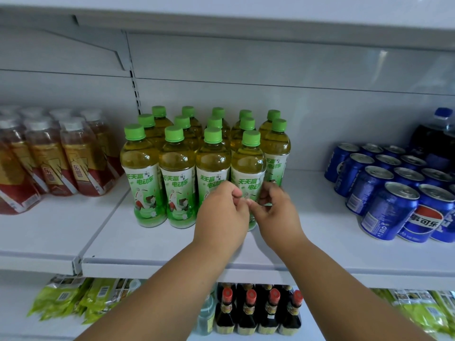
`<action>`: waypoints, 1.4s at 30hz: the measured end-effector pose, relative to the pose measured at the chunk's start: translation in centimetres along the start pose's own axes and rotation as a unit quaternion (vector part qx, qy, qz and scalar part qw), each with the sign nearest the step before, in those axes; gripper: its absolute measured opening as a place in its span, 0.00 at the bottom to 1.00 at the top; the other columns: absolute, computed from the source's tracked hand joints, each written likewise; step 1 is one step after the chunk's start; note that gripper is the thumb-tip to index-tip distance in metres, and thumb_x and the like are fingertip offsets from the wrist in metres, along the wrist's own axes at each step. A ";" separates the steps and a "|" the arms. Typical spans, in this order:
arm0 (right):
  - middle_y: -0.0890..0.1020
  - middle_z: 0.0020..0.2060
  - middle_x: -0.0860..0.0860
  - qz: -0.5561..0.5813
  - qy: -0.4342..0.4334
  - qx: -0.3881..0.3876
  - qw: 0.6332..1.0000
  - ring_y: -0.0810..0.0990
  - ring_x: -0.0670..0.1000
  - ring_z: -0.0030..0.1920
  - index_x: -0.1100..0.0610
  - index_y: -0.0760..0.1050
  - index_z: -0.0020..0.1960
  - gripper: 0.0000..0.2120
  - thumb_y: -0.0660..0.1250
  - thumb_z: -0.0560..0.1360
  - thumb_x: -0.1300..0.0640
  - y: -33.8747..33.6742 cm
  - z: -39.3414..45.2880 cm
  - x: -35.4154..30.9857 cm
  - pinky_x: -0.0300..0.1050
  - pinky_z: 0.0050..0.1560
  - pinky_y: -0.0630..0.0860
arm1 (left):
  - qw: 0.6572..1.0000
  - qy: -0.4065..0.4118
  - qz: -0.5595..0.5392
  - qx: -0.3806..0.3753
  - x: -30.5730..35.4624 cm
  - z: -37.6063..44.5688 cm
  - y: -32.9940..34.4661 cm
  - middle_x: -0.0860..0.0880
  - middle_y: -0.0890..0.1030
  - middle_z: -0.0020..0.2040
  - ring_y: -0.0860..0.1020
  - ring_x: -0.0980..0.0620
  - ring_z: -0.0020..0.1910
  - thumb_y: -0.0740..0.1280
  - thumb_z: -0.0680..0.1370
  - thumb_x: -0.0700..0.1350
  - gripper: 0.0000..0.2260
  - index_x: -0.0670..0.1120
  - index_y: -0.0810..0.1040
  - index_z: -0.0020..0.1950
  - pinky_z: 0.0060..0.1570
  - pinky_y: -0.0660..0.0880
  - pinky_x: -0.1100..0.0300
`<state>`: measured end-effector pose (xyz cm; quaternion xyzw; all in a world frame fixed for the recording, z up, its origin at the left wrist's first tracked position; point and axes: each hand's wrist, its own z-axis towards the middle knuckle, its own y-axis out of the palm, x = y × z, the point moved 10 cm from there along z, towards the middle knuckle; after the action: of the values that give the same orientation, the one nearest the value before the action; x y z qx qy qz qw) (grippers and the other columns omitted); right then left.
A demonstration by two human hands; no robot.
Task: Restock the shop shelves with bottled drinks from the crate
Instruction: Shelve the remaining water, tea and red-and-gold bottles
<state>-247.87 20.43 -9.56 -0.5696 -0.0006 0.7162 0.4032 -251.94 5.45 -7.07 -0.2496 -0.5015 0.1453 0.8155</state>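
Several green tea bottles [177, 178] with green caps stand in rows on the white middle shelf [307, 242]. Both my hands are at the lower part of the front-right bottle [247, 166]. My left hand [221, 212] has its fingers curled against the bottle's left side. My right hand [279, 210] curls its fingers and thumb round the bottle's right side. The bottle stands upright in line with the front row, its base partly hidden by my hands. No crate is in view.
Amber drink bottles [73, 158] with red-gold labels fill the shelf to the left. Blue cola cans [389, 207] and a large dark cola bottle [433, 141] stand on the right. Below are dark sauce bottles [248, 313] and green packets [73, 296]. Bare shelf lies between tea and cans.
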 end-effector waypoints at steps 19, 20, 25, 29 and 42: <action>0.74 0.51 0.43 -0.033 -0.020 0.079 0.996 0.76 0.43 0.52 0.50 0.72 0.63 0.17 0.71 0.77 0.55 -1.5 -4.8 -3.7 0.39 0.52 0.75 | 0.994 0.022 -0.104 -0.007 -0.4 -3.2 -3.7 0.57 0.79 0.45 0.80 0.59 0.46 0.65 0.78 0.36 0.11 0.52 0.74 0.52 0.46 0.79 0.60; 0.74 0.51 0.42 -0.030 -0.020 0.079 0.996 0.76 0.43 0.52 0.47 0.71 0.61 0.15 0.71 0.77 0.56 -1.2 -6.0 -4.4 0.37 0.51 0.75 | 0.993 0.022 -0.111 -0.009 -0.8 -4.1 -4.6 0.57 0.79 0.46 0.81 0.58 0.47 0.63 0.78 0.35 0.12 0.53 0.74 0.52 0.48 0.79 0.58; 0.78 0.52 0.46 0.012 -0.008 0.065 0.998 0.78 0.44 0.50 0.46 0.72 0.59 0.13 0.69 0.77 0.58 1.8 -12.2 -7.6 0.31 0.48 0.72 | 0.991 0.039 -0.127 -0.015 -3.2 -9.0 -9.3 0.57 0.79 0.44 0.81 0.61 0.44 0.60 0.78 0.32 0.20 0.59 0.72 0.47 0.47 0.78 0.61; 0.79 0.51 0.46 0.023 -0.002 0.061 0.998 0.79 0.47 0.50 0.46 0.72 0.57 0.13 0.68 0.77 0.59 5.0 -17.7 -10.8 0.39 0.49 0.75 | 0.989 0.064 -0.123 -0.050 -5.2 -13.3 -13.4 0.56 0.79 0.46 0.80 0.60 0.46 0.60 0.78 0.31 0.18 0.57 0.72 0.49 0.48 0.75 0.66; 0.79 0.47 0.44 -0.020 0.057 -0.059 0.996 0.79 0.45 0.46 0.48 0.74 0.54 0.12 0.70 0.75 0.61 20.2 -39.5 -17.3 0.34 0.46 0.75 | 0.988 0.016 -0.100 -0.112 -19.6 -31.1 -27.5 0.56 0.79 0.46 0.80 0.58 0.45 0.57 0.76 0.29 0.19 0.52 0.73 0.52 0.48 0.76 0.65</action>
<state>-226.82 -21.35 -18.65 -0.6325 -0.0314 0.6727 0.3827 -233.50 -35.11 -18.08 -0.2907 -0.5239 0.0018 0.8007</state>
